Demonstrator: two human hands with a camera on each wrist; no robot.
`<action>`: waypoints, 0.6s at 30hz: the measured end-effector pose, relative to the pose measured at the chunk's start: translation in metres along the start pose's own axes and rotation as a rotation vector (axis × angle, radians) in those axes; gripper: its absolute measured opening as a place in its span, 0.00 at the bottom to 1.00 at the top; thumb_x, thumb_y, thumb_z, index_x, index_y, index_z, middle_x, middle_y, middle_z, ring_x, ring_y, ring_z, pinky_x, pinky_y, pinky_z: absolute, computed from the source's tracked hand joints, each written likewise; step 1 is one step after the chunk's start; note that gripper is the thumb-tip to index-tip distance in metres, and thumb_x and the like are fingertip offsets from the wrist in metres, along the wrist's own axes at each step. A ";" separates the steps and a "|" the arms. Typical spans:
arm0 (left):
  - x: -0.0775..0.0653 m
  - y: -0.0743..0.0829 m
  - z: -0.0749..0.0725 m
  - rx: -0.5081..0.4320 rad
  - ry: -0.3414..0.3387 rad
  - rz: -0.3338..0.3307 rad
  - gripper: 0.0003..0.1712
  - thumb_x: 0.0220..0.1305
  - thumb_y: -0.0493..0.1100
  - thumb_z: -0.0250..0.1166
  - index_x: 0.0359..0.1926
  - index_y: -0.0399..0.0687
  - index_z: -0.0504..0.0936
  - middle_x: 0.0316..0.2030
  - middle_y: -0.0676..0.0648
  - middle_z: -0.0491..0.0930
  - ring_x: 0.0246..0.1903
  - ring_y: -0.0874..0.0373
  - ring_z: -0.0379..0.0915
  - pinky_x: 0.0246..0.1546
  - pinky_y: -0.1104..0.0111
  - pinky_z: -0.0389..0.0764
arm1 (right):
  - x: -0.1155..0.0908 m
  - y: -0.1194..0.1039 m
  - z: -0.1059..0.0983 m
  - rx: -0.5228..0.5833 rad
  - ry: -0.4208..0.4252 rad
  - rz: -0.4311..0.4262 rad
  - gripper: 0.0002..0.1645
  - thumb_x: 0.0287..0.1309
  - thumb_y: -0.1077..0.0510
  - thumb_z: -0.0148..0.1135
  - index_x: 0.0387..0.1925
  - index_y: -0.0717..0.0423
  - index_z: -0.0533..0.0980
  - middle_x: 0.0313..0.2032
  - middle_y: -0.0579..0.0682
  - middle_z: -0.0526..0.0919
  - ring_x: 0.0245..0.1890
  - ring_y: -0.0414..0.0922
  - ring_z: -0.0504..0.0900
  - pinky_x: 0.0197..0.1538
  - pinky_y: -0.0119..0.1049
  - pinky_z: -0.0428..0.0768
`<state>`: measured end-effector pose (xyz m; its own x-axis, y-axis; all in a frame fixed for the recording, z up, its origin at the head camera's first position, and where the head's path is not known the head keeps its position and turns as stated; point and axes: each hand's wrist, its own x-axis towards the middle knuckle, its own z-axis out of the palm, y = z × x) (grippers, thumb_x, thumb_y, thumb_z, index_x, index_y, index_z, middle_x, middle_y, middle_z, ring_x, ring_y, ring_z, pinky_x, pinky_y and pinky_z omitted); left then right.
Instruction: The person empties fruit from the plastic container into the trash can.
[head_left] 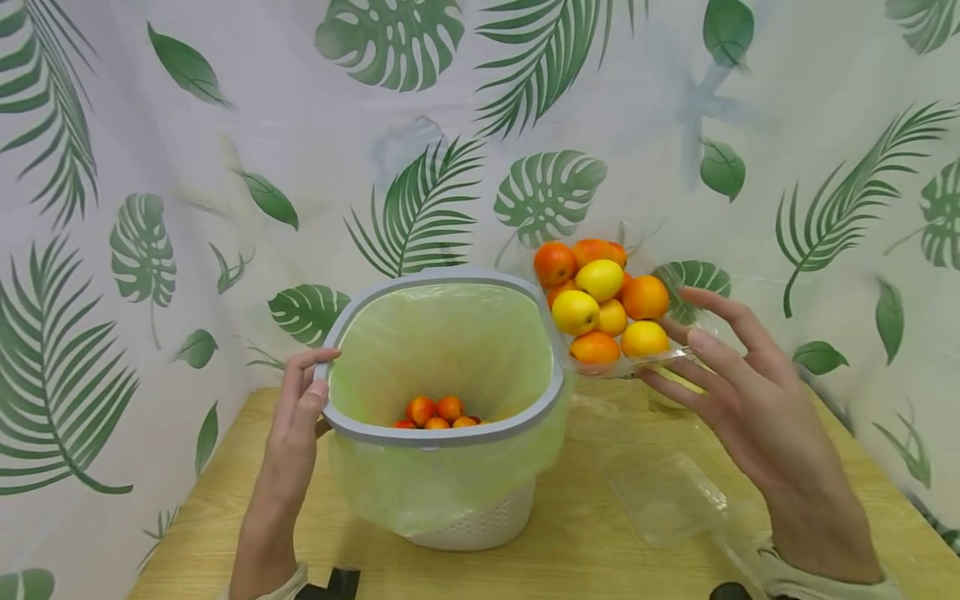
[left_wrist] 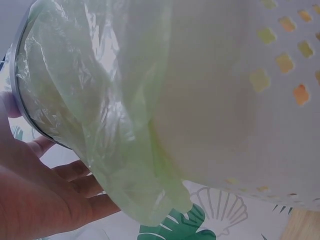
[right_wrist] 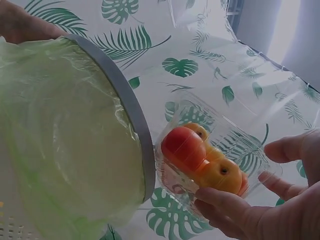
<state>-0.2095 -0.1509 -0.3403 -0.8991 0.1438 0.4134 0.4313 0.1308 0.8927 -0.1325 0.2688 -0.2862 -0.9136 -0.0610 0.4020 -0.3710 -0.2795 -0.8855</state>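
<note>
A white perforated bin [head_left: 480,533] stands on the table, lined with a pale green plastic bag [head_left: 442,487] under a grey rim ring [head_left: 450,437]. Several orange-red fruits [head_left: 422,409] lie inside. My left hand [head_left: 292,433] grips the left side of the ring, thumb towards me. At the bin's right, my right hand [head_left: 780,425] holds a clear plastic box [head_left: 660,360] by its right end. Red, orange and yellow fruits [head_left: 600,312] fill this box, which tilts beside the rim. In the right wrist view, the box [right_wrist: 250,150] appears right next to the ring.
A clear plastic tray or lid [head_left: 663,496] lies on the wooden table [head_left: 600,567] right of the bin. Behind the held box, another clear item [head_left: 675,402] is partly hidden. A leaf-patterned curtain [head_left: 420,108] hangs around the table's back and sides.
</note>
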 end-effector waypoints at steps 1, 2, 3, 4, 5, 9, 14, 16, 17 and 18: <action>0.000 0.000 0.000 0.000 0.000 0.000 0.23 0.80 0.47 0.39 0.68 0.43 0.63 0.70 0.41 0.67 0.55 0.43 0.71 0.51 0.55 0.75 | 0.003 0.000 0.003 0.003 -0.004 0.002 0.27 0.80 0.65 0.40 0.75 0.55 0.56 0.74 0.60 0.54 0.59 0.53 0.81 0.57 0.46 0.80; 0.000 -0.001 -0.001 -0.002 0.000 0.001 0.23 0.80 0.47 0.39 0.68 0.43 0.63 0.69 0.41 0.67 0.55 0.42 0.71 0.51 0.56 0.75 | 0.006 0.000 0.005 0.005 -0.006 0.004 0.27 0.80 0.65 0.40 0.75 0.54 0.56 0.72 0.61 0.56 0.58 0.53 0.81 0.58 0.46 0.80; 0.001 -0.001 -0.001 -0.007 -0.002 0.004 0.23 0.80 0.47 0.39 0.68 0.43 0.63 0.69 0.41 0.67 0.55 0.42 0.71 0.52 0.54 0.74 | 0.008 0.000 0.007 0.003 -0.009 0.008 0.26 0.80 0.64 0.41 0.75 0.53 0.56 0.71 0.61 0.58 0.59 0.53 0.81 0.58 0.46 0.80; 0.001 -0.001 -0.001 -0.011 -0.004 0.006 0.23 0.80 0.46 0.39 0.68 0.43 0.63 0.69 0.41 0.67 0.55 0.41 0.71 0.53 0.52 0.74 | 0.010 0.001 0.009 0.004 -0.016 0.016 0.27 0.80 0.64 0.41 0.75 0.52 0.56 0.71 0.62 0.59 0.59 0.53 0.81 0.59 0.45 0.79; 0.000 -0.001 0.000 -0.015 -0.005 0.007 0.23 0.80 0.46 0.39 0.68 0.43 0.63 0.69 0.41 0.67 0.55 0.41 0.71 0.53 0.50 0.73 | 0.012 0.000 0.011 0.000 -0.025 0.028 0.28 0.80 0.64 0.41 0.76 0.51 0.55 0.71 0.62 0.58 0.59 0.53 0.81 0.59 0.45 0.79; 0.000 0.000 0.001 -0.020 -0.009 0.015 0.22 0.81 0.47 0.39 0.68 0.43 0.63 0.69 0.41 0.67 0.55 0.41 0.70 0.55 0.43 0.69 | 0.019 -0.002 0.020 -0.029 -0.058 0.073 0.33 0.80 0.62 0.43 0.79 0.47 0.51 0.74 0.62 0.55 0.62 0.53 0.79 0.60 0.43 0.78; 0.001 0.000 -0.001 -0.003 -0.007 0.009 0.23 0.81 0.47 0.39 0.68 0.43 0.63 0.69 0.41 0.67 0.54 0.42 0.71 0.54 0.49 0.72 | 0.025 -0.003 0.030 -0.052 -0.076 0.074 0.33 0.80 0.60 0.45 0.80 0.46 0.52 0.76 0.62 0.52 0.64 0.52 0.77 0.60 0.42 0.78; 0.001 -0.001 -0.001 0.002 -0.006 0.008 0.23 0.81 0.47 0.39 0.68 0.43 0.63 0.69 0.41 0.67 0.54 0.43 0.71 0.53 0.51 0.73 | 0.027 -0.003 0.034 -0.049 -0.084 0.060 0.33 0.80 0.61 0.45 0.79 0.45 0.53 0.75 0.63 0.54 0.64 0.52 0.77 0.60 0.43 0.77; 0.000 -0.001 -0.001 0.003 -0.006 0.009 0.23 0.81 0.47 0.39 0.68 0.43 0.63 0.69 0.41 0.67 0.54 0.43 0.71 0.53 0.53 0.74 | 0.028 -0.003 0.036 -0.045 -0.088 0.052 0.32 0.80 0.61 0.45 0.79 0.46 0.53 0.75 0.64 0.55 0.64 0.53 0.77 0.60 0.44 0.77; 0.000 -0.001 -0.001 0.001 -0.006 0.009 0.23 0.81 0.47 0.39 0.68 0.43 0.63 0.69 0.41 0.67 0.54 0.43 0.71 0.53 0.54 0.74 | 0.029 -0.002 0.037 -0.038 -0.093 0.043 0.33 0.79 0.62 0.45 0.79 0.46 0.53 0.75 0.64 0.55 0.65 0.52 0.76 0.60 0.44 0.77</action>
<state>-0.2102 -0.1524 -0.3411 -0.8948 0.1505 0.4203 0.4394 0.1307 0.8887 -0.1519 0.2320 -0.2640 -0.9101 -0.1610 0.3819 -0.3398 -0.2380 -0.9099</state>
